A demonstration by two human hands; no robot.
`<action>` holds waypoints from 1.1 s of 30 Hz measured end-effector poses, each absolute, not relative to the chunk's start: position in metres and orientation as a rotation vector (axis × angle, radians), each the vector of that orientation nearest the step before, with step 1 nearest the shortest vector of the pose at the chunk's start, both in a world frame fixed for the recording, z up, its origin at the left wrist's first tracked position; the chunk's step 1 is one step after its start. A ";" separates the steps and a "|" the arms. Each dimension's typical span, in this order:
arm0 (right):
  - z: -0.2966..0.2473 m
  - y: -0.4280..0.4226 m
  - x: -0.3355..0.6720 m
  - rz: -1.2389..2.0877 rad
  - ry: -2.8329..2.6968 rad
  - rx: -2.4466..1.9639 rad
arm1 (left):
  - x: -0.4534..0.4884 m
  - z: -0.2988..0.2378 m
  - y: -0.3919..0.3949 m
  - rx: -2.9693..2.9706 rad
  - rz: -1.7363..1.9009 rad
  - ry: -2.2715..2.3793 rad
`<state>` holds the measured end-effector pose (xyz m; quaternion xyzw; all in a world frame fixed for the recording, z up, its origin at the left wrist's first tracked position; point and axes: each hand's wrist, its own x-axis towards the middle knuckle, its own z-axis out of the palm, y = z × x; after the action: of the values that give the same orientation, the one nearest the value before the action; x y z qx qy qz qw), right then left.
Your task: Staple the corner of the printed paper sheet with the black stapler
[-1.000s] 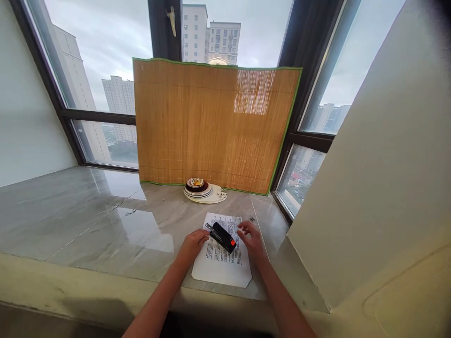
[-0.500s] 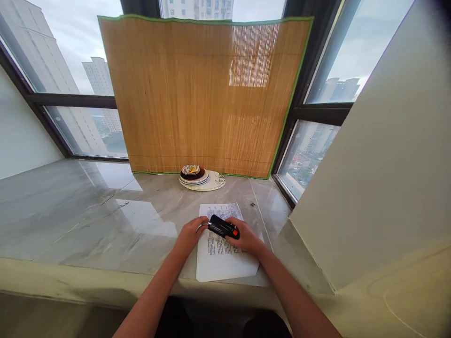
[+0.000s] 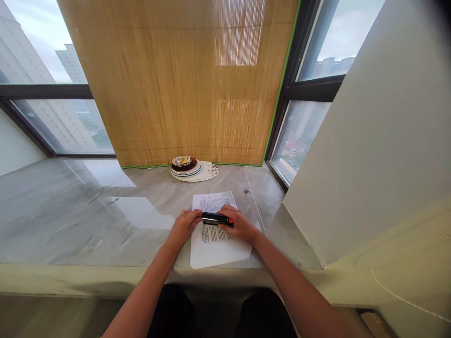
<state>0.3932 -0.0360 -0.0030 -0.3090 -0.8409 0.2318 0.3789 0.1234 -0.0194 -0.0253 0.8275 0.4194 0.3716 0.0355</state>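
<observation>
A black stapler (image 3: 213, 218) with a red patch at its right end is held level above printed sheets of paper (image 3: 220, 253). My right hand (image 3: 240, 225) wraps round the stapler's rear end. At the opposite end, the fingers of my left hand (image 3: 185, 224) are pinched together against the tip. Whether a small part sits between those left fingers is hidden. The paper lies on the grey marble-look sill, beneath both hands, its lower edge close to the front edge.
Stacked plates (image 3: 186, 170) and an oval white platter (image 3: 210, 171) stand at the back, before a bamboo blind (image 3: 169, 94). Small dark bits (image 3: 246, 191) lie right of the paper. A pale wall (image 3: 352, 164) slopes along the right, and windows flank the blind.
The stapler has turned from slanting to nearly level, its side now facing me. The shiny metal piece seen at my left fingers no longer shows. My view has tilted downward.
</observation>
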 end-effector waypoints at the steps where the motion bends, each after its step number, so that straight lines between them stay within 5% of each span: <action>1: -0.003 -0.036 0.394 0.603 -2.137 -0.786 | 0.123 -0.025 -0.020 2.545 1.147 1.284; 33: 0.001 -0.027 0.407 1.088 -1.749 -0.630 | 0.126 -0.006 -0.030 2.423 1.191 1.016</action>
<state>0.4071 -0.0271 0.0009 -0.2576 -0.7149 0.4448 0.4740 0.1262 -0.0301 -0.0057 0.8330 0.3494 0.4095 0.1279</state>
